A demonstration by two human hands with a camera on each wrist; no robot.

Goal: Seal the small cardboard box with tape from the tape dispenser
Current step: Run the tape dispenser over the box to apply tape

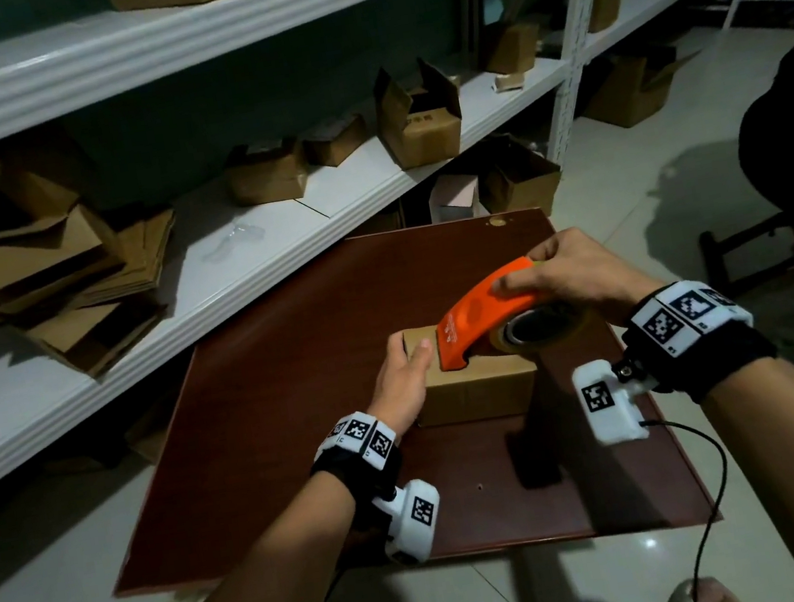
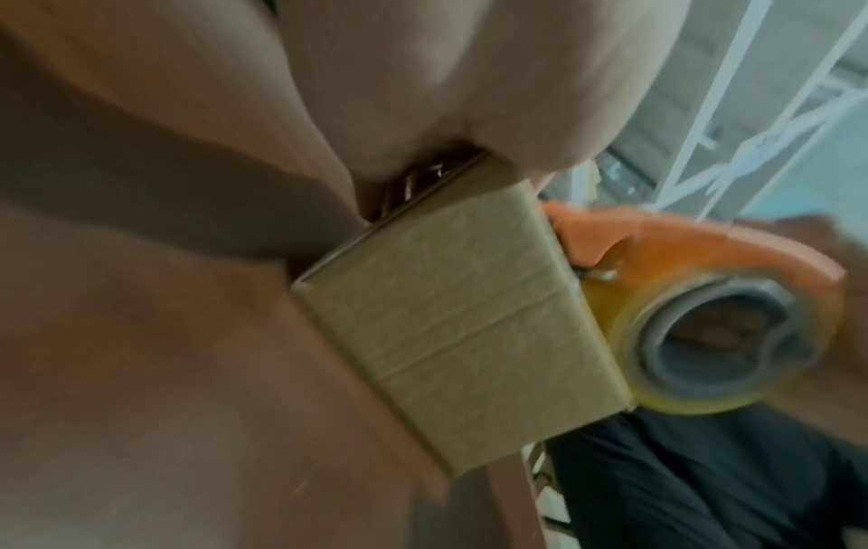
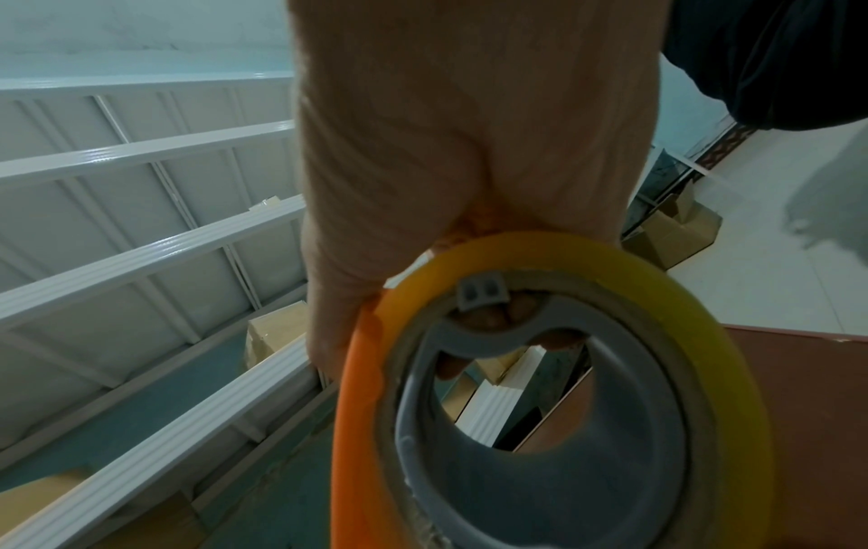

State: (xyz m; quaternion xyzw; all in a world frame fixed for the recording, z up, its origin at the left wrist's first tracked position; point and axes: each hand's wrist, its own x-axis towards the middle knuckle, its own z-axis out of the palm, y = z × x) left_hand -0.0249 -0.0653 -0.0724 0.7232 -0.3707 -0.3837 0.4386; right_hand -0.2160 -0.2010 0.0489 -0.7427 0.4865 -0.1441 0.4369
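A small cardboard box (image 1: pixel 476 389) sits on the dark red-brown table (image 1: pixel 299 420). My left hand (image 1: pixel 404 377) holds its left end, thumb lying on the top face. My right hand (image 1: pixel 562 274) grips the orange tape dispenser (image 1: pixel 481 318), whose front end rests on the box's top. The yellowish tape roll (image 1: pixel 537 330) hangs over the box's right side. In the left wrist view the box (image 2: pixel 460 327) shows a closed flap seam, with the dispenser (image 2: pixel 695 252) at its far edge. The right wrist view shows the roll (image 3: pixel 563 390) close up under my fingers (image 3: pixel 469 148).
White shelving (image 1: pixel 269 227) runs along the table's far and left side, loaded with flattened and open cardboard boxes (image 1: pixel 419 125). A dark stool (image 1: pixel 792 248) and a person in dark clothing stand to the right. A black cable (image 1: pixel 704 512) trails off the table's near right corner.
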